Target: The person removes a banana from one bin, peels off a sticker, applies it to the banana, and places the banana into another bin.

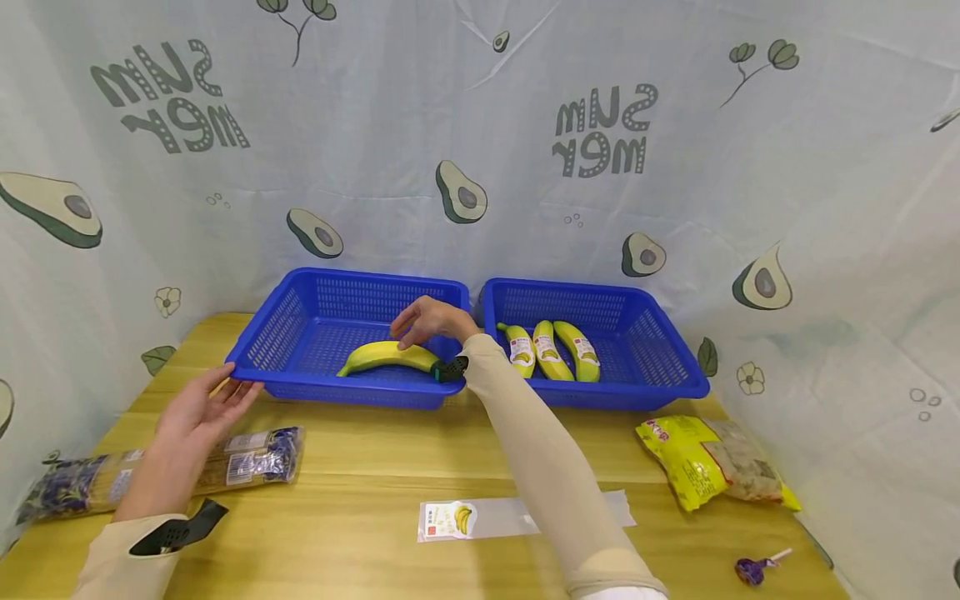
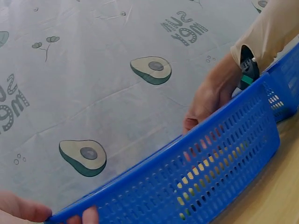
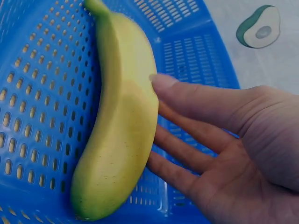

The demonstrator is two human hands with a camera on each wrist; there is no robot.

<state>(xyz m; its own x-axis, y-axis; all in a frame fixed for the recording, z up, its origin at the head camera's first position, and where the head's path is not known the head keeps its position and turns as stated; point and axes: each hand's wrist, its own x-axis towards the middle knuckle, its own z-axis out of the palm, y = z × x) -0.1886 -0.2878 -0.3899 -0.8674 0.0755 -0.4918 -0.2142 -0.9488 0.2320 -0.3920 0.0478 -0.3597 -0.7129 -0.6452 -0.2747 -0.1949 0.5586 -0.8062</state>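
Note:
My right hand (image 1: 432, 322) reaches into the left blue plastic basket (image 1: 352, 393) and holds a yellow banana (image 3: 122, 102). In the right wrist view its thumb (image 3: 175, 91) lies against the banana's edge, while the other fingers pass behind the fruit. No label shows on this banana's visible side. My left hand (image 1: 206, 408) grips the same basket's front left corner. In the left wrist view the left thumb (image 2: 23, 206) is over the rim and fingertips show on the outer wall.
A second blue basket (image 1: 671, 358) stands to the right, with three labelled bananas (image 1: 551, 350). Nearer lie a pack of dry noodles (image 1: 255, 458), a strip with a banana sticker (image 1: 450, 520), a yellow food bag (image 1: 693, 467) and a purple lollipop (image 1: 750, 571). A printed curtain (image 1: 405, 125) hangs behind.

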